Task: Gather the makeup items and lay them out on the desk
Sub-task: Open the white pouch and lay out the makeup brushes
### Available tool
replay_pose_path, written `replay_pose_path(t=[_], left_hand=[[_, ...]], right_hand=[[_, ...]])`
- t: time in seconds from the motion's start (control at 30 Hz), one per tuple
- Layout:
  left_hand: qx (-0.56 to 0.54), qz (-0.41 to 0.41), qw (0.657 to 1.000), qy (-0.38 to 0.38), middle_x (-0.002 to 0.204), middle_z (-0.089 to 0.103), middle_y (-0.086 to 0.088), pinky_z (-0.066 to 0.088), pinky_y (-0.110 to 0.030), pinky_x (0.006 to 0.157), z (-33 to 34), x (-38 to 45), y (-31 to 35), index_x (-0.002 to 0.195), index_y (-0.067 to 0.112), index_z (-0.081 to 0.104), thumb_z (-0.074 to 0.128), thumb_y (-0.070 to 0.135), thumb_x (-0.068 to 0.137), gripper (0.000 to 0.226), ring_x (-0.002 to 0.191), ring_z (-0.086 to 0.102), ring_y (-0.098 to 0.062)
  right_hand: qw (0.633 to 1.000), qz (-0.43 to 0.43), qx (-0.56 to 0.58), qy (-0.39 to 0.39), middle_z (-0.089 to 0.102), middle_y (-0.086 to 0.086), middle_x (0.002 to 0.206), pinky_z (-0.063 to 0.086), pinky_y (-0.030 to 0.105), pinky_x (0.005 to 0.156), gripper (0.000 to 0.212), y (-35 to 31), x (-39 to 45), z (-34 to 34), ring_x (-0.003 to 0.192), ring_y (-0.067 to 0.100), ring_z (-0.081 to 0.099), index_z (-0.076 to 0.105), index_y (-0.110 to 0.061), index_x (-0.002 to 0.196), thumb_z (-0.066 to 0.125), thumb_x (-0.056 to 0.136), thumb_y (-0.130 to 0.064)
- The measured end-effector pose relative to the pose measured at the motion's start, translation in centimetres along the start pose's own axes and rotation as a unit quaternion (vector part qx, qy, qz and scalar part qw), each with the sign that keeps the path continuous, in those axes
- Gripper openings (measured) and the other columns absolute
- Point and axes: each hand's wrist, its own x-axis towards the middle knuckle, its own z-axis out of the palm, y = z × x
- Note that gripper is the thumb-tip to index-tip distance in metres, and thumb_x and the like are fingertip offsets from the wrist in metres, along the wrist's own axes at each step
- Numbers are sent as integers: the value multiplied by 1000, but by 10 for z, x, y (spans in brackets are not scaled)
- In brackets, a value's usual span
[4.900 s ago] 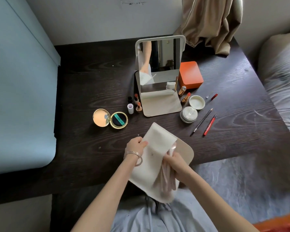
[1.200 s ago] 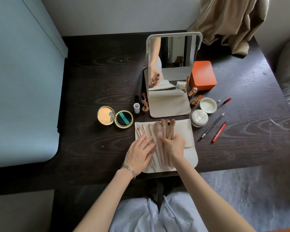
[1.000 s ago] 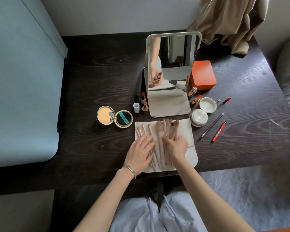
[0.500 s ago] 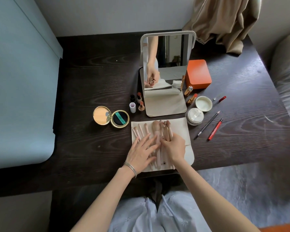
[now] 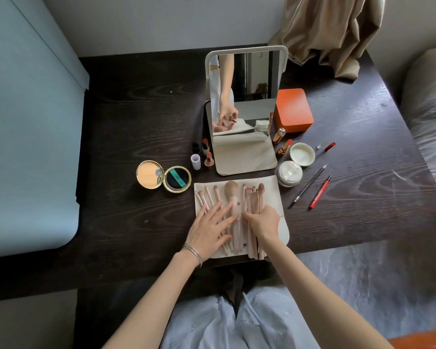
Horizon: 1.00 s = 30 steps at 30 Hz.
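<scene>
A cream pouch (image 5: 272, 195) lies flat near the front edge of the dark desk (image 5: 136, 117). Several pink makeup brushes (image 5: 231, 195) are spread across it, bristles pointing away from me. My left hand (image 5: 210, 226) rests flat on the brush handles at the left, fingers apart. My right hand (image 5: 262, 222) is closed around a bunch of brushes at the right side of the pouch. An open gold compact (image 5: 163, 178) lies left of the pouch.
A standing mirror (image 5: 244, 96) is behind the pouch, small lipsticks (image 5: 207, 153) to its left. An orange box (image 5: 293, 109), two cream jars (image 5: 302, 154), a pencil (image 5: 307, 186) and a red pen (image 5: 320, 192) sit to the right. A beige cloth (image 5: 330, 31) hangs at the back.
The pouch went from held up in both hands to flat on the desk with brushes out. In the last second my right hand shifted its bunch of brushes slightly rightward.
</scene>
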Motion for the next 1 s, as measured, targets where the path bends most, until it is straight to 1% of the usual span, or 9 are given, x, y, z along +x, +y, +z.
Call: replay_pose_path(t=[0.17, 0.3, 0.33, 0.4, 0.53, 0.67, 0.77, 0.9, 1.0], left_hand=[[-1, -3, 1000, 1, 158, 3, 5, -8, -39, 115, -4, -1, 1, 146, 34, 20, 46, 39, 93, 59, 146, 1, -17], [-19, -6, 1000, 8, 157, 1, 6, -5, -39, 117, -3, -3, 2, 145, 34, 22, 48, 41, 92, 60, 146, 0, -15], [-21, -6, 1000, 9, 156, -1, 8, -5, -39, 117, -4, -3, 3, 145, 34, 23, 47, 42, 92, 59, 146, -1, -15], [-20, -5, 1000, 11, 154, -4, 10, -7, -39, 116, -3, -3, 4, 145, 33, 24, 45, 45, 92, 59, 145, -3, -13], [-15, -1, 1000, 21, 157, 10, 7, -7, -45, 116, -5, -1, 7, 143, 32, 31, 47, 46, 90, 58, 142, -8, -11], [17, 41, 999, 9, 157, 12, 7, -11, -48, 113, -6, 2, 15, 145, 31, 26, 44, 46, 90, 60, 143, -7, -14], [39, 52, 998, -11, 157, 12, 8, -14, -52, 112, -6, 6, 21, 147, 31, 21, 40, 49, 91, 62, 145, -4, -16], [43, 51, 998, -18, 158, 9, 7, -18, -51, 110, -8, 9, 29, 148, 29, 19, 44, 47, 90, 66, 146, 0, -17], [43, 52, 997, -23, 158, 2, 9, -18, -50, 111, -9, 12, 33, 148, 28, 18, 44, 47, 90, 66, 146, -5, -15]], right_hand=[[1000, -18, 20, 7, 56, -2, 62, 37, 21, 48, 26, -1, -2, 4, 59, 14, 55, 50, -16, 63, 71, 77, -21], [997, -29, 65, -16, 63, 5, 66, 48, 29, 58, 23, -2, -4, -2, 62, 17, 59, 64, -4, 73, 73, 79, -24], [996, -29, 79, -15, 64, 4, 65, 49, 26, 58, 23, -2, -3, -5, 61, 15, 60, 66, -5, 74, 73, 79, -26], [995, -24, 97, -2, 64, 1, 62, 46, 18, 52, 19, -2, -2, -9, 58, 10, 61, 65, -11, 71, 74, 78, -27], [998, 1, 67, 18, 59, 0, 65, 40, 24, 55, 27, -2, 4, -10, 63, 14, 57, 59, -10, 71, 76, 75, -30], [998, 12, 46, 35, 55, 2, 63, 39, 24, 54, 33, 1, 6, -8, 69, 21, 58, 53, -10, 65, 76, 76, -32], [998, -4, 44, 49, 62, 8, 69, 43, 26, 59, 27, 1, 4, -8, 72, 23, 62, 64, -6, 91, 73, 79, -28], [995, 1, 75, 61, 57, -1, 60, 39, 20, 52, 21, 2, 0, -8, 64, 17, 58, 57, -11, 70, 69, 82, -24], [996, 3, 68, 58, 56, 2, 60, 42, 22, 52, 16, 3, -2, -10, 60, 16, 56, 60, -8, 77, 65, 83, -22]])
